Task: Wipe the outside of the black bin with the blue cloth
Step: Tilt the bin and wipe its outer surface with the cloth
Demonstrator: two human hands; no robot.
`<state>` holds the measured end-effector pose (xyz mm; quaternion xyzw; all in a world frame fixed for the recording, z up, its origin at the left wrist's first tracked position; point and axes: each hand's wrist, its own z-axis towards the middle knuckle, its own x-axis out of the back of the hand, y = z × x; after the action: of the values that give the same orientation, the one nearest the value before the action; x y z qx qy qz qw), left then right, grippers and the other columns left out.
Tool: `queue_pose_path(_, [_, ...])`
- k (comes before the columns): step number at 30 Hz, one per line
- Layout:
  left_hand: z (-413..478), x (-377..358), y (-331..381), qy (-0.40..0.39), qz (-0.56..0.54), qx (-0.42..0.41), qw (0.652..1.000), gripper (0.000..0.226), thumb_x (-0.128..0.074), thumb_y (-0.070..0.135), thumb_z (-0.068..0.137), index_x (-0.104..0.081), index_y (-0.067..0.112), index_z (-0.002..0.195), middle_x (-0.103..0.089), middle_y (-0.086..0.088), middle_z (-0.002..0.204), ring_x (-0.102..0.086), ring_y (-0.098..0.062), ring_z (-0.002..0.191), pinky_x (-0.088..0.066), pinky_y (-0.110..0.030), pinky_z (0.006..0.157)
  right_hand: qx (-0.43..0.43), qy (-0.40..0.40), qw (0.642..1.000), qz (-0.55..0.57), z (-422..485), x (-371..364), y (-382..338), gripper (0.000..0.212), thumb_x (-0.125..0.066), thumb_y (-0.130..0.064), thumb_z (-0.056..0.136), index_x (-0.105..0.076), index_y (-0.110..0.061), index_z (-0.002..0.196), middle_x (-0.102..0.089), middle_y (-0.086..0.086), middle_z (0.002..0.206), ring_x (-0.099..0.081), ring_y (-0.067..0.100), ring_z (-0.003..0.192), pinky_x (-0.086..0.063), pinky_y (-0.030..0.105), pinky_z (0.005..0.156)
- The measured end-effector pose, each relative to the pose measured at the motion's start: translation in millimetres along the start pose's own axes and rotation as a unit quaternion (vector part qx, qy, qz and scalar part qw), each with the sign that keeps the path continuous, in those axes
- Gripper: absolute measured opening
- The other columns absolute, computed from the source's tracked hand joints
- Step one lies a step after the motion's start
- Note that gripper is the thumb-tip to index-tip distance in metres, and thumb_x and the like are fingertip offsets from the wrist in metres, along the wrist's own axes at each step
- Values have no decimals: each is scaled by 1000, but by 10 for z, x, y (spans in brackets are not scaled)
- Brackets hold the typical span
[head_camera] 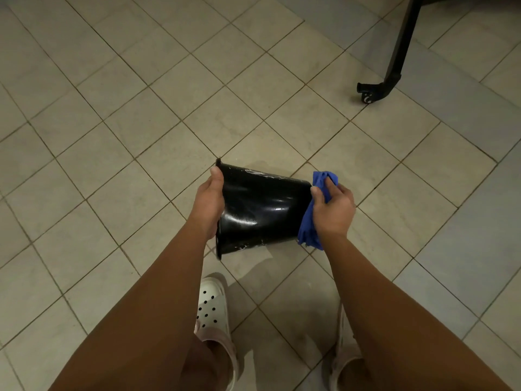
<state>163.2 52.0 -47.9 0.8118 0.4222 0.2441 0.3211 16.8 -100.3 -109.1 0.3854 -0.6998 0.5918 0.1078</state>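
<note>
The glossy black bin (260, 207) is held sideways above the tiled floor, its open rim to the left and its base to the right. My left hand (208, 201) grips the rim, thumb over the upper edge, fingers hidden inside. My right hand (332, 210) holds the bunched blue cloth (310, 218) against the bin's base end. White smears show on the bin's upper wall and near its lower edge.
Beige tiled floor (141, 108) lies all around. A black furniture leg with a caster (375, 91) stands at the upper right. My feet in white perforated clogs (211, 311) are directly below the bin.
</note>
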Motion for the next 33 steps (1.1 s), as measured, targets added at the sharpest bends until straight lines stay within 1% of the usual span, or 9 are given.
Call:
queue_pose_path(3, [-23,-29,29,3,-12,-10,1000,55,-28,66,98,-62,26,116,-66,-9,121,-62,-30,116,-47,-55,103,101,6,995,-17,-108,-52,-25,37,-50,-16,94,-53,-15,130,-41,6,135,-41,20,123,-35,32,108])
queue_pose_path(6, [-7,-56,31,17,-25,-11,999,63,-31,70,95,-55,26,134,-63,-8,127,-59,-31,120,-45,-60,104,220,-6,974,-45,-254,-130,44,41,-60,-1,83,-58,-9,124,-50,13,118,-52,21,103,-46,27,90])
queue_pose_path(10, [-12,-85,11,32,-34,-7,999,68,-34,72,93,-51,27,140,-61,-10,130,-59,-32,118,-48,-61,100,309,-70,948,-34,-498,-224,49,43,-67,-4,74,-57,-6,115,-52,11,108,-53,16,87,-52,24,74])
queue_pose_path(14, [-19,-109,25,35,-39,-12,999,61,-33,64,98,-53,21,137,-64,-11,126,-63,-31,115,-51,-55,99,401,-114,907,-57,-755,-317,35,44,-58,-8,78,-54,2,121,-51,17,119,-51,22,109,-44,27,97])
queue_pose_path(17, [0,-108,10,33,-27,-10,999,61,-30,61,101,-55,18,135,-67,-13,122,-66,-30,109,-54,-51,94,452,-119,878,-102,-757,-319,35,43,-56,-2,79,-55,4,122,-52,22,120,-51,28,107,-44,31,97])
queue_pose_path(23, [-17,-138,9,31,-21,-5,999,57,-31,61,101,-55,20,134,-65,-11,120,-64,-31,110,-54,-54,93,394,-92,904,-138,-645,-307,116,52,-65,-4,80,-49,-3,129,-34,19,128,-42,29,112,-43,36,98])
queue_pose_path(27, [-21,-148,-9,36,-21,-3,999,58,-30,57,103,-58,15,130,-68,-12,115,-67,-28,106,-53,-50,96,434,-131,881,-137,-849,-374,74,59,-71,-7,78,-44,-9,131,-32,18,128,-46,29,110,-46,34,95])
queue_pose_path(31, [-30,-177,-49,22,-8,-10,1000,57,-29,53,104,-62,10,123,-70,-14,110,-69,-26,103,-56,-40,90,422,-167,881,-137,-845,-421,-77,49,-40,-50,93,-43,-21,133,-33,7,132,-37,15,114,-39,22,97])
queue_pose_path(33, [-24,-185,-32,20,-12,-14,1000,57,-29,53,104,-63,11,122,-71,-14,109,-70,-27,102,-57,-41,87,403,-145,897,-112,-777,-409,-141,41,-44,-44,94,-40,-25,131,-29,1,129,-36,12,114,-34,19,98])
